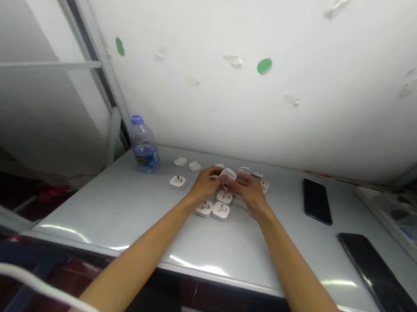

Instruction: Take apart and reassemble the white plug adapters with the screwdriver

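Between my two hands is a white plug charger [228, 173], lifted a little above the table. My left hand [207, 181] grips it from the left with closed fingers, and my right hand [248, 189] pinches it from the right. Just below them lie more white chargers with their pins up, such as a front charger [220, 211] and one beside it [204, 208], partly covered by my left wrist. Behind my hands sit several others, among them a charger [244, 170] at the back. A charger [177, 182] rests apart on the left, with smaller white pieces [180, 162] behind it.
A plastic bottle [144, 147] with a blue cap stands at the table's back left. On the right lie a black phone [317, 201] and a larger dark device [384, 278]. A cluttered tray [389, 226] stands far right. White cable [48, 289] crosses the foreground.
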A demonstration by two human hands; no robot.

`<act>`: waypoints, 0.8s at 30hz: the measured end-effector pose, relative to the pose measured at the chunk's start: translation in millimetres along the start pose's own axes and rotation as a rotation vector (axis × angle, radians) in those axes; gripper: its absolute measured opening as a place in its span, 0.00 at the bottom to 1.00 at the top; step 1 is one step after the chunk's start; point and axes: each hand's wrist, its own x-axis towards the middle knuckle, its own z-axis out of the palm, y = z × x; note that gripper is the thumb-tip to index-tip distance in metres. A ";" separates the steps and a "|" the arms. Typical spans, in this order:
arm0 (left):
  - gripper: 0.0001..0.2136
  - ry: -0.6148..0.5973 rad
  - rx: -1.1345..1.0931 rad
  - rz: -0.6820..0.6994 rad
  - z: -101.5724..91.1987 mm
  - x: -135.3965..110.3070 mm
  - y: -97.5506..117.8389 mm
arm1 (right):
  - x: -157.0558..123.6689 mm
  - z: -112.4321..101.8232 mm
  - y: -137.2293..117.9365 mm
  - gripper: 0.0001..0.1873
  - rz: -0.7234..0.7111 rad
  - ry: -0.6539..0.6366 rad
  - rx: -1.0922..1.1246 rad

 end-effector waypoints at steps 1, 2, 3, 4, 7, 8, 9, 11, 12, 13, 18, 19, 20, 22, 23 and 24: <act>0.16 -0.017 0.009 0.003 -0.7 0.1 0.0 | 0.0 0.0 -0.4 0.19 -0.026 -0.004 -0.028; 0.15 -0.028 0.029 0.008 -1.4 0.2 -0.1 | 0.2 -0.9 -1.0 0.18 -0.052 -0.007 -0.055; 0.15 -0.030 0.068 0.022 -2.1 0.3 -0.1 | 0.6 -2.9 -1.8 0.17 -0.077 -0.009 -0.084; 0.15 -0.025 0.134 0.048 -2.8 0.4 -0.2 | 1.3 -6.2 -2.8 0.17 -0.103 0.003 -0.128; 0.14 0.007 0.371 0.168 -4.5 0.4 -1.3 | 4.2 -22.5 -6.6 0.13 -0.203 0.138 -0.447; 0.14 -0.020 0.445 0.212 -5.0 0.3 -2.2 | 5.1 -28.8 -7.9 0.10 -0.245 0.211 -0.627; 0.13 -0.071 0.518 0.254 -5.4 0.2 -3.3 | 5.7 -34.7 -9.1 0.08 -0.272 0.260 -0.793; 0.13 -0.171 0.672 0.306 -5.9 0.1 -6.1 | 5.9 -43.1 -10.7 0.07 -0.288 0.235 -1.040; 0.13 -0.204 0.750 0.315 -6.0 0.3 -7.4 | 5.4 -45.0 -11.2 0.07 -0.286 0.210 -1.127; 0.13 -0.219 0.813 0.311 -6.0 0.7 -8.6 | 4.6 -45.3 -11.4 0.07 -0.283 0.178 -1.191; 0.16 -0.190 0.970 0.168 -5.7 5.3 -6.8 | -0.6 -33.9 -10.7 0.08 -0.253 0.110 -1.423; 0.16 -0.175 1.004 0.141 -6.1 5.9 -4.5 | -1.2 -31.0 -10.2 0.09 -0.240 0.104 -1.465; 0.17 -0.158 1.031 0.124 -6.9 6.1 -1.8 | -1.3 -28.3 -9.6 0.09 -0.227 0.096 -1.494; 0.16 -0.121 1.065 0.110 -10.0 5.1 4.1 | -0.3 -23.5 -7.4 0.10 -0.208 0.059 -1.523; 0.16 -0.095 1.070 0.109 -12.3 4.0 7.0 | 0.8 -21.4 -6.0 0.10 -0.204 0.041 -1.526; 0.16 -0.065 1.070 0.108 -15.1 2.6 9.4 | 2.2 -19.4 -4.3 0.10 -0.208 0.023 -1.522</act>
